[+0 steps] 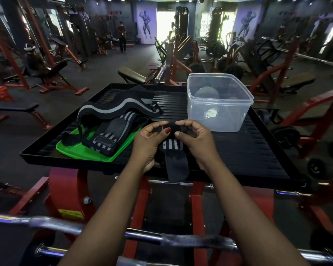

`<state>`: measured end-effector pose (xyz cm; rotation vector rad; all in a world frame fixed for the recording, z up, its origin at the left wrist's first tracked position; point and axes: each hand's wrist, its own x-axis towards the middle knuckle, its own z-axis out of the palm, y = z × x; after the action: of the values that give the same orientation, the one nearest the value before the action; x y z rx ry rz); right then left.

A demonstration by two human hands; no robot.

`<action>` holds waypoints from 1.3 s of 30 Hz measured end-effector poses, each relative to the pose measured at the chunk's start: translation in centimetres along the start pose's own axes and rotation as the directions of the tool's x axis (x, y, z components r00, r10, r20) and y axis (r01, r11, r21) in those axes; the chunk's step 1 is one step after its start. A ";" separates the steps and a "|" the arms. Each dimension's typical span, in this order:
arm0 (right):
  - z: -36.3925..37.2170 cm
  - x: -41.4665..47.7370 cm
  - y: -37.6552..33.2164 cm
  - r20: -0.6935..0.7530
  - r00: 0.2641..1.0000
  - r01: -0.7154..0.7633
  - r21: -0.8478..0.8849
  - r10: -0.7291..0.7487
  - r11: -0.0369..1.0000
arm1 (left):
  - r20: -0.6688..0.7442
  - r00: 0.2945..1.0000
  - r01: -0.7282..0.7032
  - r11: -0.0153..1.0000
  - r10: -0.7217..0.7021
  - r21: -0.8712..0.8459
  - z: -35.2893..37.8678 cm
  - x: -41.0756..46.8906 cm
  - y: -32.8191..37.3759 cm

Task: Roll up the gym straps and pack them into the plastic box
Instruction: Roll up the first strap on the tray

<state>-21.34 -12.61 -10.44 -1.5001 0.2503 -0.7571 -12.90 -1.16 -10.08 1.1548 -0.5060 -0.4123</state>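
Note:
A black and grey striped gym strap [173,150] lies over the front of the black tray [248,150], its tail hanging past the near edge. My left hand [149,139] and my right hand [192,137] both pinch its far end, which is curled over. Several more straps [112,120] are piled on a green lid [85,152] at the left of the tray. The clear plastic box [219,102] stands open at the back right, just beyond my right hand. What lies inside it is unclear through the walls.
The tray rests on a red metal frame [65,189]. A chrome barbell [104,231] crosses close below my forearms. Gym benches and machines fill the room behind, and a person stands far off at the back left.

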 end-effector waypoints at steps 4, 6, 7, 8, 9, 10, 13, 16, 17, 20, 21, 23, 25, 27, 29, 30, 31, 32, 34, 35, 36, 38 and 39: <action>-0.2 0.2 0.2 -0.001 1.000 -0.020 0.002 0.020 1.000 | 0.024 0.996 -0.087 0.994 0.085 0.069 0.0 -0.3 0.0; -0.2 0.2 0.2 -0.002 1.000 -0.005 -0.018 0.005 1.000 | 0.030 0.996 -0.083 0.995 0.081 0.057 0.1 -0.3 0.1; -0.1 0.1 0.1 -0.007 1.000 0.003 -0.023 -0.003 1.000 | 0.036 0.997 -0.075 0.996 0.073 0.042 0.1 -0.3 0.1; -0.1 0.1 0.1 -0.012 1.000 0.012 -0.024 -0.013 1.000 | 0.045 0.997 -0.060 0.998 0.059 0.016 0.1 -0.2 0.1; 0.0 0.1 0.1 -0.015 1.000 0.022 -0.021 -0.022 1.000 | 0.050 0.998 -0.034 0.999 0.034 -0.015 0.1 -0.1 0.1; 0.0 0.2 0.1 -0.017 0.999 0.028 -0.023 -0.029 0.999 | 0.049 0.999 0.005 0.999 -0.002 -0.049 0.2 -0.1 0.2; 0.0 0.2 0.1 -0.015 0.999 0.038 -0.042 -0.038 0.998 | 0.019 0.997 0.071 0.992 -0.070 -0.104 0.3 0.0 0.2; 0.0 0.2 0.3 -0.006 1.000 0.026 -0.007 -0.026 1.000 | -0.004 1.000 0.026 0.998 -0.026 -0.062 0.2 0.0 0.2; 0.0 0.3 0.3 -0.004 1.000 0.015 0.015 -0.015 1.000 | -0.005 1.000 0.002 0.999 -0.002 -0.036 0.2 0.0 0.1; 0.0 0.3 0.3 -0.002 1.000 0.011 0.010 -0.011 1.000 | 0.003 0.999 -0.043 0.998 0.043 0.050 0.1 -0.1 0.1; -0.1 0.3 0.3 -0.001 1.000 0.024 -0.004 -0.024 1.000 | 0.013 0.999 -0.040 0.998 0.039 0.056 0.1 0.0 0.1; -0.2 0.2 0.3 -0.004 0.999 0.045 -0.012 -0.046 0.999 | 0.046 0.999 -0.002 0.999 0.000 0.035 0.1 0.0 0.1; -0.3 0.3 0.5 -0.005 0.998 0.070 -0.036 -0.070 0.997 | 0.064 0.996 0.069 0.998 -0.069 -0.003 0.2 0.1 0.1; -0.2 0.2 0.6 0.000 0.997 0.074 -0.060 -0.075 0.995 | 0.049 0.994 0.101 0.995 -0.100 -0.011 0.2 0.1 0.1; -0.2 0.3 0.7 0.011 0.999 0.050 -0.043 -0.050 0.998 | 0.030 0.997 0.075 0.997 -0.075 -0.006 0.1 0.0 0.1; -0.2 0.3 0.6 0.027 0.999 0.036 -0.033 -0.035 0.999 | 0.022 0.998 0.051 0.999 -0.051 0.004 0.1 0.0 0.1; -0.1 0.3 0.7 0.043 0.999 0.025 -0.034 -0.023 0.999 | 0.013 1.000 0.027 0.999 -0.028 0.023 0.1 -0.1 0.1; -0.1 0.3 0.6 0.059 0.998 0.012 -0.034 -0.010 0.999 | 0.005 1.000 0.009 0.999 -0.009 0.045 0.1 -0.1 0.2; 0.0 0.5 0.8 0.046 0.998 -0.040 -0.035 0.042 0.999 | -0.012 1.000 -0.010 0.997 0.011 0.074 0.2 -0.2 0.2; 0.0 0.6 1.0 0.027 0.997 -0.073 -0.039 0.074 0.997 | -0.028 0.999 -0.012 0.997 0.015 0.082 0.3 -0.2 0.2; 0.1 0.6 1.2 0.009 0.995 -0.100 -0.053 0.100 0.994 | -0.052 0.998 -0.013 0.996 0.018 0.093 0.3 -0.2 0.1; 0.2 0.8 1.4 -0.020 0.994 -0.113 -0.102 0.112 0.988 | -0.118 0.993 -0.010 0.994 0.023 0.110 0.2 -0.1 0.0; 0.2 0.8 1.4 -0.034 0.993 -0.113 -0.114 0.110 0.987 | -0.151 0.988 -0.005 0.995 0.020 0.098 0.2 0.0 0.0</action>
<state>-20.24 -13.07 -11.47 -1.5719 0.4014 -0.6839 -13.01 -1.28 -10.01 1.2656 -0.4032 -0.2885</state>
